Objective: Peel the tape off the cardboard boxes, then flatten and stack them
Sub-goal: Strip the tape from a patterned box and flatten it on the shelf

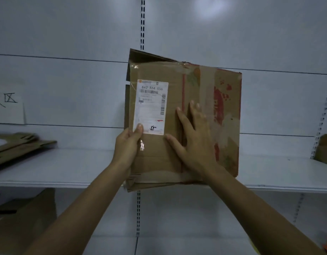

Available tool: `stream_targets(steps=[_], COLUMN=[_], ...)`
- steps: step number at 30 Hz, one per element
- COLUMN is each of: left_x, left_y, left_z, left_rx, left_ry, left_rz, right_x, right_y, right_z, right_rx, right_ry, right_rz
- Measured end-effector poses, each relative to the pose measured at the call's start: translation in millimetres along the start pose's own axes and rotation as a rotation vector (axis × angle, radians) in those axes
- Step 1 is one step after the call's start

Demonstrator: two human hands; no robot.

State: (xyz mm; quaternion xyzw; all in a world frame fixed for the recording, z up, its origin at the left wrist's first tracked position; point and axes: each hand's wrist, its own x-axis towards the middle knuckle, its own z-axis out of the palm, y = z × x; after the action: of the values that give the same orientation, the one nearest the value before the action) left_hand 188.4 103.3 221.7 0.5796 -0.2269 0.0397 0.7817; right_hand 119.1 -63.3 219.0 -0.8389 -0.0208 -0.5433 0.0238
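Note:
A brown cardboard box (173, 76) with red print stands tilted on the front edge of a white shelf (76, 168). A white shipping label (149, 107) covers its near face on the left, and clear tape (205, 85) runs down that face on the right. My left hand (126, 146) grips the box's left edge, thumb on the label's lower corner. My right hand (195, 138) lies flat on the near face with fingers spread and straight. The far flaps at the top left stand partly open.
Several flattened cardboard pieces (17, 146) lie stacked on the shelf at the left. Another box (324, 150) sits at the shelf's right end. A large brown box (24, 221) stands below at the lower left. Slotted uprights (142, 23) run up the white back wall.

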Motion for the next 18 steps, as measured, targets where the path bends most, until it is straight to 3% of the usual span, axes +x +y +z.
stream_targets(steps=[10,18], left_x=[33.3,28.6], left_y=[-54.4,-76.6], left_z=[-24.2,-24.6], left_rx=[-0.158,-0.218], left_ry=[-0.269,-0.196], left_rz=[-0.033,0.151], right_x=[-13.8,-23.1], right_y=[20.2,17.8], right_z=[61.2,80.3], right_rx=[0.024,-0.079], right_ry=[0.135,0.258], right_rz=[-0.024,-0.003])
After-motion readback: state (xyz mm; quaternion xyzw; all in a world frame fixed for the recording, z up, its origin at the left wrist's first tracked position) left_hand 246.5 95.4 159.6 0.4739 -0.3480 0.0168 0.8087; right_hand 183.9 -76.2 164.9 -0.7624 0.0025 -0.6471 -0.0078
